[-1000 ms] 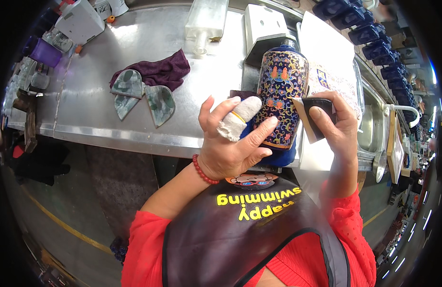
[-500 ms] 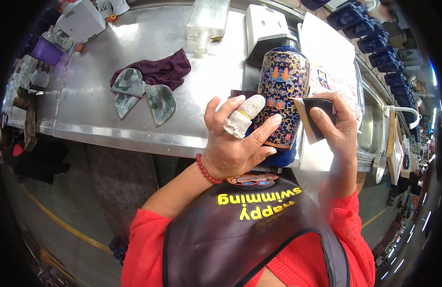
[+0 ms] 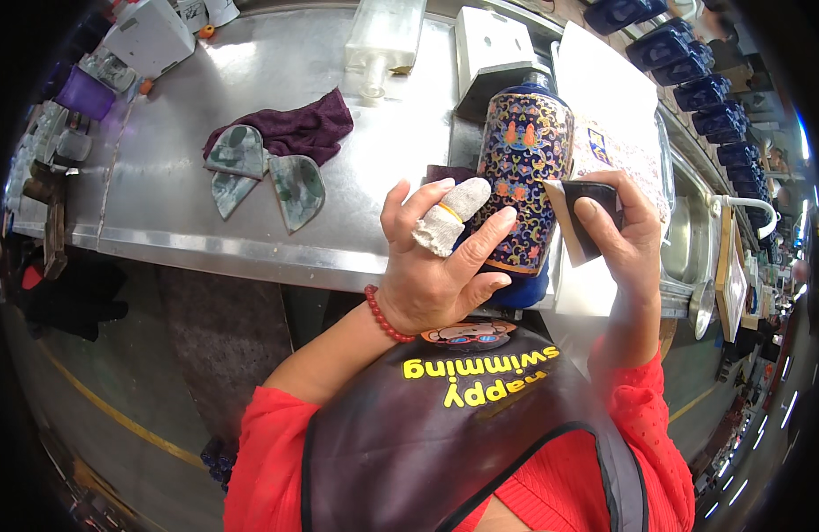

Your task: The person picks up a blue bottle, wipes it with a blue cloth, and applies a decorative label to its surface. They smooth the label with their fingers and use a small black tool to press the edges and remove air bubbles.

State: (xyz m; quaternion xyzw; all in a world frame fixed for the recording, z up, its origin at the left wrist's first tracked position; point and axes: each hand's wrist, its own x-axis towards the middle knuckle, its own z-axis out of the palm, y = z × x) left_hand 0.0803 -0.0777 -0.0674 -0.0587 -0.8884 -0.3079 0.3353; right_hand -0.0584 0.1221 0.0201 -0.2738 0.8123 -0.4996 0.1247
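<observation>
A dark blue bottle [image 3: 526,146] wrapped in a colourful floral pattern lies with its neck pointing away from me, on a blue support [image 3: 522,292]. My left hand [image 3: 440,257] is open beside its lower left side, fingers spread. The index fingertip rests on or just over the pattern; contact is hard to tell. A pale knitted cover with a yellow band sits on one finger of that hand. My right hand [image 3: 627,230] grips a scraper-like tool [image 3: 592,217], dark with a flat cream edge. That edge is against or close to the bottle's right side.
Left on the metal table [image 3: 179,191] lie a purple cloth [image 3: 308,127] and several green-grey patterned pieces [image 3: 296,191]. A clear bottle [image 3: 383,44] and white block [image 3: 492,44] stand farther back. Patterned sheets [image 3: 618,164] lie right, near a sink [image 3: 686,235]. Blue bottles [image 3: 693,62] line the upper right.
My left hand has shifted very slightly up and left. My right hand and the patterned bottle look unchanged. The row of blue bottles at the upper right has shifted along.
</observation>
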